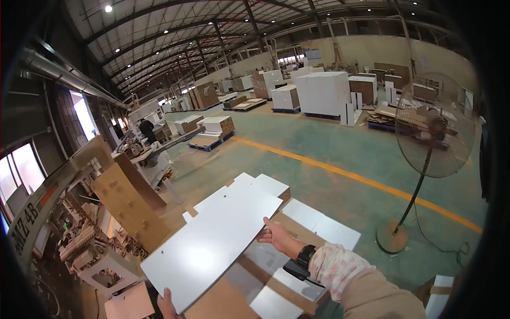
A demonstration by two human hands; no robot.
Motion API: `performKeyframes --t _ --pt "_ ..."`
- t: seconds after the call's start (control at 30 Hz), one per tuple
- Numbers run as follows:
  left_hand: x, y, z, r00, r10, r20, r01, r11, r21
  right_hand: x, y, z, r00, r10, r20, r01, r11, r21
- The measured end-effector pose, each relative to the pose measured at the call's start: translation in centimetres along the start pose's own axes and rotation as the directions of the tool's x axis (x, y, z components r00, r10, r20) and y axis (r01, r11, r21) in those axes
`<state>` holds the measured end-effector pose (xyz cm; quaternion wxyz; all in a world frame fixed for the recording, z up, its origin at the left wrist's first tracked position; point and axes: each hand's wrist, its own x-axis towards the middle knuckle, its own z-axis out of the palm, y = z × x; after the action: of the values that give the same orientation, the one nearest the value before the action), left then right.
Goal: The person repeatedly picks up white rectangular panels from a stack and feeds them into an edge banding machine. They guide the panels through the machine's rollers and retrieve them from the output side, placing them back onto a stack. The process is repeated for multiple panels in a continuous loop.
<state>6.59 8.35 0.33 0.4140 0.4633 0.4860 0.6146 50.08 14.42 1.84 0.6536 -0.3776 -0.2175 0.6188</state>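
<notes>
A long white panel [218,228] with small dark holes near its ends is held tilted between my two hands. My right hand [275,235] is closed on its right edge, the thumb on top and the fingers beneath. At the near left corner, my left hand [167,305] grips the edge; only the thumb and part of the hand show. Below the panel lies a stack of white panels [273,304] and brown cardboard [220,297]. More white boards [324,226] rest on the stack's far right side. A dark watch [306,255] sits on my right wrist.
On the left stands a machine [98,266] with a brown perforated board [127,207] beside it. A pedestal fan [435,125] rises at the right, its cable on the floor. Pallets of panels [212,130] and a large white stack [321,93] stand farther off. A person [147,130] is at the far left.
</notes>
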Motion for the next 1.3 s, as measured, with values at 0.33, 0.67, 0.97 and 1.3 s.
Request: performKeyframes --t 0.33,0.67,0.97,1.3 --pt "18.5 -4.0 14.0 0.931 -0.323 0.172 0.346 0.930 -0.123 15.3 -6.9 -5.9 0.998 -0.042 0.036 0.046 0.990 -0.136" --pt "24.6 -13.0 14.4 0.929 -0.371 0.018 0.327 0.840 0.432 21.4 -5.6 -11.6 0.977 0.212 0.000 -0.185 0.851 -0.492" --pt "21.3 -9.3 14.1 0.838 -0.542 0.068 0.378 0.665 0.644 26.4 -11.6 -18.5 0.897 -0.341 0.283 0.189 -0.282 -0.941" --pt "14.6 -9.3 17.1 0.963 -0.170 0.209 -0.067 0.600 0.797 28.8 -13.2 -16.4 0.983 0.007 0.184 0.171 -0.404 -0.898"
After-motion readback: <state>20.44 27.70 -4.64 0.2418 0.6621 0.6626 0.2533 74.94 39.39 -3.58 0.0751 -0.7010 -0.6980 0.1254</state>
